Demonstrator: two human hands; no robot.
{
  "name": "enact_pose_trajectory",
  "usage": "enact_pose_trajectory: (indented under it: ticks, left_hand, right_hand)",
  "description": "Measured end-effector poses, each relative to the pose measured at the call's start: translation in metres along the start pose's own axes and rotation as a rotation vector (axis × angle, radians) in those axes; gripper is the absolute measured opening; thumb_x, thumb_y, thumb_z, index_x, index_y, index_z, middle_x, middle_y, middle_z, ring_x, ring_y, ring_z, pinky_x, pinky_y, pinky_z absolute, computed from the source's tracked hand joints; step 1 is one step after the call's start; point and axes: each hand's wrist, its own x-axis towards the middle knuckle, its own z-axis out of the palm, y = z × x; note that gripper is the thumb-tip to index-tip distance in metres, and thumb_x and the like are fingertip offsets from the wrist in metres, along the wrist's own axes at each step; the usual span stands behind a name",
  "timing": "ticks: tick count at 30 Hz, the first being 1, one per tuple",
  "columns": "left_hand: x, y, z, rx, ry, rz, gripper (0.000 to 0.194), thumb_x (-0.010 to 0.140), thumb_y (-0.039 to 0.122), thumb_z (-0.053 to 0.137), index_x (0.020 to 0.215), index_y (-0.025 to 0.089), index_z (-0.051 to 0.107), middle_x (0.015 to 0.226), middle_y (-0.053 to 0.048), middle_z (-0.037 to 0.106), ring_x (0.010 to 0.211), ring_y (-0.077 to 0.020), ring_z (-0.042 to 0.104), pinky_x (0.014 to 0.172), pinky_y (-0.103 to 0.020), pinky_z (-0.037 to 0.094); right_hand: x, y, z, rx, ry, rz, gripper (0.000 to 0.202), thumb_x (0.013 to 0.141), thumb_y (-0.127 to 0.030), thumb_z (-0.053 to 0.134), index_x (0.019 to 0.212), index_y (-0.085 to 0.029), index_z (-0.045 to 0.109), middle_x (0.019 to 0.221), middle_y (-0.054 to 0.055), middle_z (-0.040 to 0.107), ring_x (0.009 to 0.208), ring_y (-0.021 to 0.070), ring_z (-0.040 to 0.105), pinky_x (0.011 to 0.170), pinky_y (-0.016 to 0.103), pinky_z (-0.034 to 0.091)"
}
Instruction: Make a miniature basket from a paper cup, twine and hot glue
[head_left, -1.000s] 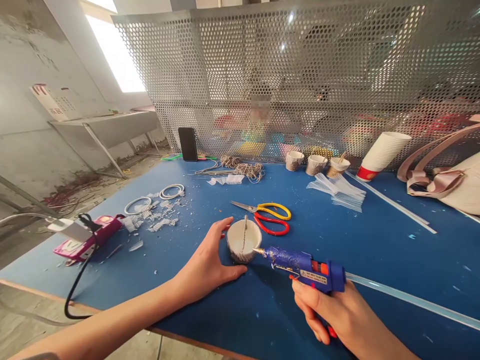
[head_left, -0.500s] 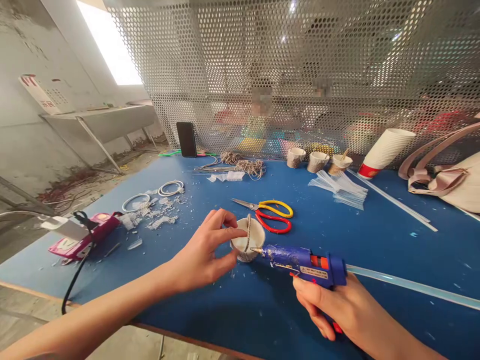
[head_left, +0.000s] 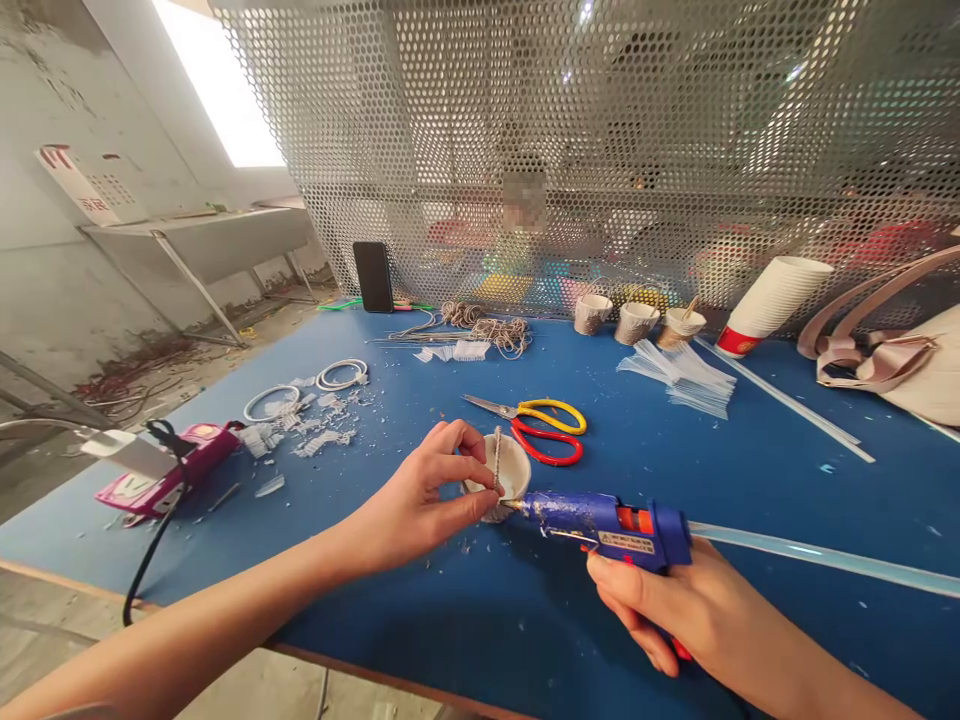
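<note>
A small paper cup [head_left: 516, 464] stands on the blue table in front of me, with a twisted cord [head_left: 498, 452] arching over its mouth. My left hand [head_left: 439, 485] pinches the near end of that cord at the cup's rim between thumb and fingertips. In my right hand [head_left: 667, 605] is a blue hot glue gun [head_left: 600, 525], its metal nozzle at the near rim, close to my left fingertips. A clear glue stick [head_left: 817, 555] juts out of the gun's back. Scissors [head_left: 544, 425] with one yellow and one red handle lie just behind the cup.
Several cord bundles [head_left: 487, 328] and a phone [head_left: 373, 277] sit at the back. Three small cups [head_left: 637, 323], clear plastic strips [head_left: 682, 380] and stacked paper cups [head_left: 772, 305] are at right. A pink power strip [head_left: 176, 478] with a black cable lies left. Perforated metal [head_left: 450, 130] rises behind.
My left thumb and fingers have come together on the cord's near end at the rim; before, they were apart. The glue gun has stayed almost in place.
</note>
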Motion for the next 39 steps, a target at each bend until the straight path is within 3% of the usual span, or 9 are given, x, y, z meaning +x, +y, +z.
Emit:
enact_pose_trajectory:
  ticks: [15,23,27,31,39]
  left_hand:
    - [0.002,0.003,-0.001,-0.018,0.037,-0.006,0.016,0.084,0.019,0.054,0.075,0.018,0.067,0.085,-0.003,0.06,0.083,-0.016,0.055,0.077,-0.03,0.046]
    - [0.002,0.002,-0.001,-0.018,0.046,0.007,0.015,0.083,0.019,0.054,0.074,0.018,0.067,0.083,-0.003,0.059,0.082,-0.0155,0.055,0.077,-0.029,0.046]
    - [0.001,0.003,-0.003,-0.002,0.009,-0.01,0.016,0.084,0.02,0.053,0.076,0.018,0.067,0.085,-0.003,0.058,0.083,-0.0159,0.055,0.079,-0.03,0.047]
    - [-0.001,0.005,-0.007,0.028,-0.045,0.012,0.015,0.077,0.011,0.053,0.082,0.019,0.065,0.092,-0.003,0.056,0.089,-0.0163,0.054,0.083,-0.031,0.048]
    - [-0.003,0.006,-0.008,0.107,-0.096,0.034,0.018,0.072,0.008,0.058,0.085,0.02,0.061,0.097,-0.002,0.053,0.094,-0.0164,0.053,0.086,-0.031,0.048]
  right_hand:
    - [0.011,-0.012,-0.004,-0.067,-0.037,-0.001,0.036,0.086,-0.037,0.045,0.055,-0.019,0.043,0.042,-0.006,0.04,0.043,0.0083,0.041,0.051,0.023,0.037]
    - [0.026,-0.012,-0.013,0.188,-0.102,-0.064,0.036,0.082,-0.036,0.052,0.053,-0.017,0.042,0.045,-0.008,0.04,0.031,0.0031,0.038,0.039,0.018,0.032]
    - [0.031,-0.011,-0.016,0.305,-0.133,-0.028,0.031,0.08,-0.036,0.056,0.058,-0.017,0.044,0.048,-0.009,0.043,0.03,0.0023,0.038,0.036,0.017,0.033]
    - [0.033,-0.01,-0.017,0.353,-0.147,0.011,0.028,0.079,-0.035,0.057,0.062,-0.018,0.043,0.047,-0.01,0.042,0.029,0.0018,0.036,0.035,0.016,0.035]
    - [0.034,-0.015,-0.017,0.335,-0.161,0.016,0.033,0.075,-0.039,0.059,0.057,-0.018,0.042,0.043,-0.01,0.04,0.029,0.0023,0.036,0.033,0.016,0.035]
